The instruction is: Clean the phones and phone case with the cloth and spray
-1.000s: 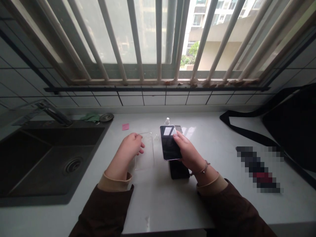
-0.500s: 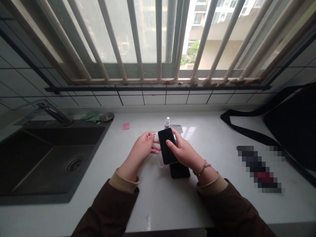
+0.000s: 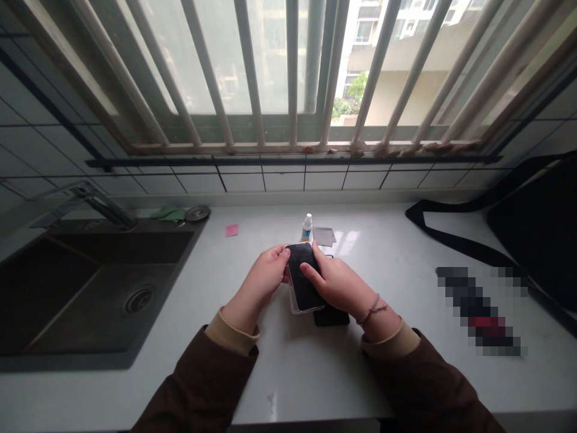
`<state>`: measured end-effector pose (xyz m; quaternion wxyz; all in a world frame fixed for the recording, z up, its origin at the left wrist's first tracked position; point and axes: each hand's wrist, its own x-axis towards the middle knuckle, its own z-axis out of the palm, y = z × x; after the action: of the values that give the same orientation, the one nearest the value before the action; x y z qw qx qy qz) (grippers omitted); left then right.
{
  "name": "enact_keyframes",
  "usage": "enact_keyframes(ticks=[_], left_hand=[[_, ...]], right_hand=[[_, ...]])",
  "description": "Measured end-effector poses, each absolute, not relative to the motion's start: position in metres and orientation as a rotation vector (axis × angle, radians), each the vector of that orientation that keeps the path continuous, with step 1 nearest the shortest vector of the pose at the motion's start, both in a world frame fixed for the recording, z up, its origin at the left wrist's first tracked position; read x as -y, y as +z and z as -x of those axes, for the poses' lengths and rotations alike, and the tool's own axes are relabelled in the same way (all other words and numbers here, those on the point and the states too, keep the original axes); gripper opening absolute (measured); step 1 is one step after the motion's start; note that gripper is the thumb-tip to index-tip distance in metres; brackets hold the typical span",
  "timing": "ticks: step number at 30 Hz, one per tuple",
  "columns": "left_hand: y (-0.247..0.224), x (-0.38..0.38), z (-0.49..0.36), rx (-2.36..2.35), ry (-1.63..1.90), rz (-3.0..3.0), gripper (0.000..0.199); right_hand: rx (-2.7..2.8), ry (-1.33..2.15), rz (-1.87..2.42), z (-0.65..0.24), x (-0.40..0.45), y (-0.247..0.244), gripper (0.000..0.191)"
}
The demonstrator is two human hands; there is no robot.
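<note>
A black phone (image 3: 306, 287), screen up, is gripped from its right side by my right hand (image 3: 340, 279), the thumb lying across the screen. My left hand (image 3: 265, 270) is closed on the upper left edge of a clear phone case (image 3: 295, 305) under the phone; its fingers are partly hidden. The case's rim shows along the phone's left and lower edges. Whether the phone is seated in it, I cannot tell. Beneath my right hand another black phone-like slab (image 3: 332, 317) lies on the counter, partly covered.
A small white bottle (image 3: 307, 227) stands behind my hands, beside a grey cloth (image 3: 325, 236). A pink note (image 3: 231, 230) lies left of them. The sink (image 3: 180, 264) is at left; a black bag (image 3: 536, 210) with its strap and a blurred item (image 3: 480, 310) are at right.
The phone has come down onto the clear case and lies nearly in line with it. My left fingers have closed in at the upper left edge.
</note>
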<state>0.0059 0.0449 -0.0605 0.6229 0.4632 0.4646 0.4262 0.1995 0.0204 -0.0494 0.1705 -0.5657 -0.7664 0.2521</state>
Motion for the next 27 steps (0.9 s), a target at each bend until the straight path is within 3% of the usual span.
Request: enact_keyframes(ticks=[4,9,13,27], left_hand=[[-0.056,-0.041,-0.009,-1.032,1.045,-0.981,0.030],[-0.053,-0.035,-0.014,-0.967,1.009,-0.999,0.038],[-0.053,-0.031,-0.019,-0.881,0.968,-1.008,0.041],[-0.052,-0.027,-0.025,-0.838,0.984,-0.951,0.039]], right_hand=[[1.980,0.773,1.453,-0.200,-0.021,-0.049,0.071],[1.449,1.092,1.389,-0.200,-0.028,-0.054,0.078],[1.324,1.295,1.297,-0.198,-0.031,-0.057,0.069],[1.403,1.013,1.303,-0.197,-0.030,-0.060,0.064]])
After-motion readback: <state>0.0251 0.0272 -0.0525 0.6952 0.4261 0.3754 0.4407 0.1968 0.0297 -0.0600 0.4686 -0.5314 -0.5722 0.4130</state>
